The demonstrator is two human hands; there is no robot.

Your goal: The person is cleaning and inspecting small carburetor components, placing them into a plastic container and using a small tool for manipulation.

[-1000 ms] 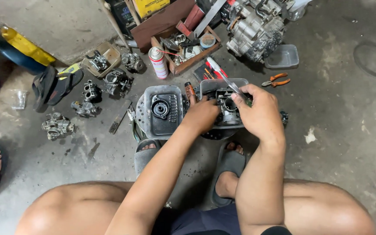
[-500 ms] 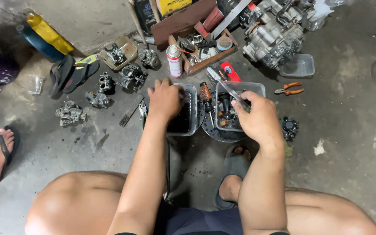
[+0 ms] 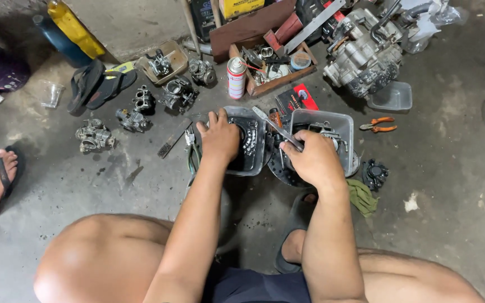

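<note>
The grey plastic tray (image 3: 254, 147) with rounded corners sits on the rough concrete floor (image 3: 450, 168) just ahead of the person's knees, and dark, oily metal parts lie in it. The left hand (image 3: 220, 137) rests flat over its left half, fingers spread across the black contents. Just beside it on the right stands a second clear plastic tub (image 3: 341, 126), squarer and deeper, with a grimy carburettor body inside. The right hand (image 3: 310, 157) is curled at that tub's near edge, pinching a slim metal tool (image 3: 273, 124) that slants up and left between the two containers.

A dark round disc (image 3: 282, 171) pokes out under both containers. A crumpled green rag (image 3: 361, 196) lies by the right forearm, with a small black cast part (image 3: 375, 173) near it. Orange-handled pliers (image 3: 378, 124) lie right of the tub, and an empty clear tub (image 3: 391, 98) sits beyond them below a large grey engine block (image 3: 360, 59). A red-and-white spray can (image 3: 236, 77) stands upright by a wooden box (image 3: 270, 64) crowded with small parts. Several loose carburettors (image 3: 94, 136) are scattered to the left, near a pair of black sandals (image 3: 94, 84).
</note>
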